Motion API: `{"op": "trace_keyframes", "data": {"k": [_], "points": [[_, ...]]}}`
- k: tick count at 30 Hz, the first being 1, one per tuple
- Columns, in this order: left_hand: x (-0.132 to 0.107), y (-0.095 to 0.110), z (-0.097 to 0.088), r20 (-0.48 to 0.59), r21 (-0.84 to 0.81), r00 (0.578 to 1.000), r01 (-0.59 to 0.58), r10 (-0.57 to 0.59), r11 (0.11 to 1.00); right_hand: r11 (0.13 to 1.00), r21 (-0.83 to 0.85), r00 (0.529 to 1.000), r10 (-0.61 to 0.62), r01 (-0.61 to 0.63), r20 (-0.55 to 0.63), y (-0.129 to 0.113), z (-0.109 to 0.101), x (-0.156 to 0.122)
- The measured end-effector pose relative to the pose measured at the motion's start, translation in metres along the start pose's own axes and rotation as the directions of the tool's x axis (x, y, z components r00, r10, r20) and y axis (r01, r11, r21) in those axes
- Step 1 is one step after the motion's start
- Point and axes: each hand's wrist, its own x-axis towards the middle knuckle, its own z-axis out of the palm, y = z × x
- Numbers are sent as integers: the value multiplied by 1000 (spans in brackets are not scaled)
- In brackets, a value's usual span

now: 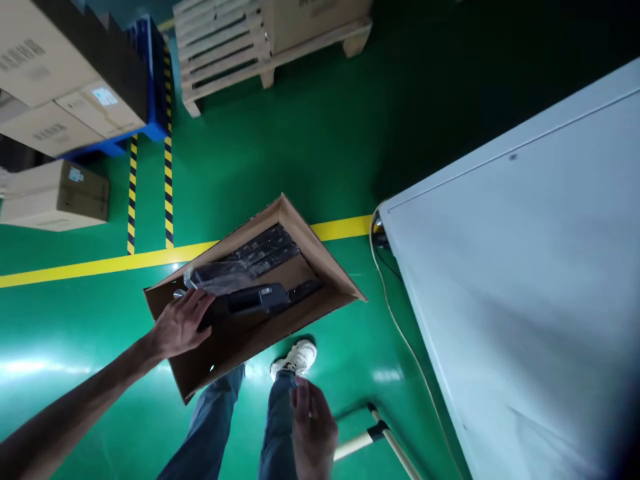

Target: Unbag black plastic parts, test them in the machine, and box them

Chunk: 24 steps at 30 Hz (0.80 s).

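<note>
An open cardboard box [320,257] hangs tilted above the green floor. Inside it lie dark flat parts in clear plastic wrap [225,275]. My left hand [181,325] is closed on a long black part [250,300] at the box's near side, fingers wrapped over its end. My right hand [313,427] hangs lower, in front of my legs, away from the box, fingers loosely together with nothing visible in them. My jeans and a white shoe [296,358] show below the box.
A large pale grey table [525,267] fills the right side, a cable trailing from its corner. Stacked cartons [55,87] on a blue pallet stand at left, a wooden pallet [240,53] at the top. Yellow floor lines and a handle [373,437] lie near my feet.
</note>
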Motion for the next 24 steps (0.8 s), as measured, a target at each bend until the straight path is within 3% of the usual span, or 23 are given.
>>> {"op": "trace_keyframes", "data": {"k": [1, 3, 7, 10, 13, 15, 16, 18, 21, 24], "points": [[-10, 5, -16, -46, 41, 995, -83, 85, 996, 996, 86, 994, 37, -28, -103, -24, -4, 11], [-29, 13, -47, -92, 115, 970, -216, 227, 970, 972, 236, 987, 46, -8, -154, -70, -16, 35], [-63, 32, -108, -147, 248, 916, -331, 374, 910, 939, 325, 994, -110, 112, -26, -144, -49, 73], [-79, 51, -154, -182, 328, 879, -369, 441, 870, 922, 343, 950, -251, 177, 184, -185, -65, 69], [-87, 75, -197, -156, 416, 826, -442, 541, 795, 912, 346, 831, -360, 219, 423, -217, -74, 36], [-91, 92, -219, -160, 451, 799, -463, 580, 763, 907, 335, 769, -401, 255, 499, -231, -84, 6], [-93, 100, -226, -181, 458, 792, -458, 584, 762, 903, 327, 759, -417, 280, 501, -236, -92, -9], [-97, 116, -233, -245, 448, 789, -424, 564, 787, 889, 306, 777, -449, 340, 441, -244, -114, -39], [-99, 138, -235, -334, 416, 765, -405, 551, 814, 863, 248, 829, -497, 440, 258, -255, -163, -87], [-88, 161, -235, -429, 419, 661, -458, 615, 784, 822, 137, 818, -566, 552, 99, -271, -221, -142]]}}
